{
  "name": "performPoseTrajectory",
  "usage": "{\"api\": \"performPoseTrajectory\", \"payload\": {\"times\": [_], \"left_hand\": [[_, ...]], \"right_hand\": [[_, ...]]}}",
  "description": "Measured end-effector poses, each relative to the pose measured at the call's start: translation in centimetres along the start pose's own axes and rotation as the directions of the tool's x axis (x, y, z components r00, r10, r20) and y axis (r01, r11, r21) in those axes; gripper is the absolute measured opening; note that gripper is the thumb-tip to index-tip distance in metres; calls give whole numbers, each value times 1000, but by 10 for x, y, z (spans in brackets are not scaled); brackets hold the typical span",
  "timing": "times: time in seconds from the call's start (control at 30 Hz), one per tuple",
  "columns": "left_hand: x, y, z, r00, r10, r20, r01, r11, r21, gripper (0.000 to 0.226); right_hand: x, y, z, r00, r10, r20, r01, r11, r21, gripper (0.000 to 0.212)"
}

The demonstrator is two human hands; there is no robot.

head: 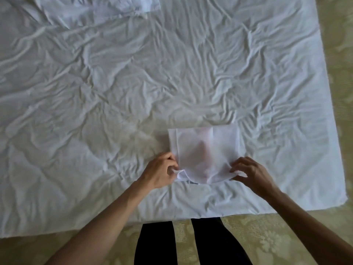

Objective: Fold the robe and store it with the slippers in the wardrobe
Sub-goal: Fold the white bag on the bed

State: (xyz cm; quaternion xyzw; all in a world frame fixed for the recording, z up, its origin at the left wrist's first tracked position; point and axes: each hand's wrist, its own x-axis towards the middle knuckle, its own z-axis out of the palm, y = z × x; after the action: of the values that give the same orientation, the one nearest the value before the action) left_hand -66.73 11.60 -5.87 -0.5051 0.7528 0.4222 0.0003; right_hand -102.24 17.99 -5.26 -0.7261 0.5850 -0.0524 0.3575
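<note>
Slippers pouch lies near the bed's edge, left hand and right hand pinching its near corners; thin fabric could slip free.

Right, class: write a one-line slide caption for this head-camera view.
Left hand and right hand pinch the near corners of a folded white cloth on a rumpled bed sheet.

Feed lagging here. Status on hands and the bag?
Left hand and right hand pinch the near corners of a thin white bag, flat on the wrinkled bed sheet. Folded white cloth at far edge. Nothing in the way.
</note>
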Motion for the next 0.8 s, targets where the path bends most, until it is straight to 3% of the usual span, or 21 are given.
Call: {"api": "performPoseTrajectory", "payload": {"times": [0.03, 0.1, 0.17, 0.23, 0.3, 0.4, 0.47, 0.53, 0.7, 0.8], "left_hand": [[1, 4, -5, 997, -71, 13, 72, 996, -54, 20], [6, 12, -17, 953, -287, -92, 257, 933, -252, 28], [15, 16, -23, 819, -537, -203, 415, 797, -439, 37], [26, 16, -26, 724, -667, -177, 492, 678, -546, 47], [37, 15, -26, 708, -693, -135, 502, 628, -594, 53], [52, 18, -31, 731, -675, -96, 498, 625, -601, 60], [62, 23, -36, 760, -643, -95, 489, 661, -570, 50], [71, 23, -38, 790, -601, -121, 479, 728, -491, 43], [80, 21, -48, 807, -574, -143, 515, 800, -307, 39], [76, 50, -56, 807, -550, -217, 478, 823, -309, 42]], "right_hand": [[-1, 0, -2, 999, 23, 27, -23, 1000, 19, 50], [2, -5, -12, 993, 114, -14, -112, 990, 90, 64], [11, -17, -23, 950, 261, -173, -236, 960, 151, 57], [22, -40, -21, 884, 303, -357, -269, 953, 142, 40], [31, -79, -2, 885, 191, -425, -183, 981, 61, 33], [45, -137, 51, 954, 86, -287, -121, 987, -107, 50], [61, -158, 84, 968, 198, -155, -227, 953, -202, 69], [77, -165, 105, 941, 318, -120, -337, 915, -223, 73], [92, -173, 102, 894, 419, -157, -439, 888, -133, 39], [78, -171, 77, 857, 466, -217, -443, 884, 148, 19]]}}
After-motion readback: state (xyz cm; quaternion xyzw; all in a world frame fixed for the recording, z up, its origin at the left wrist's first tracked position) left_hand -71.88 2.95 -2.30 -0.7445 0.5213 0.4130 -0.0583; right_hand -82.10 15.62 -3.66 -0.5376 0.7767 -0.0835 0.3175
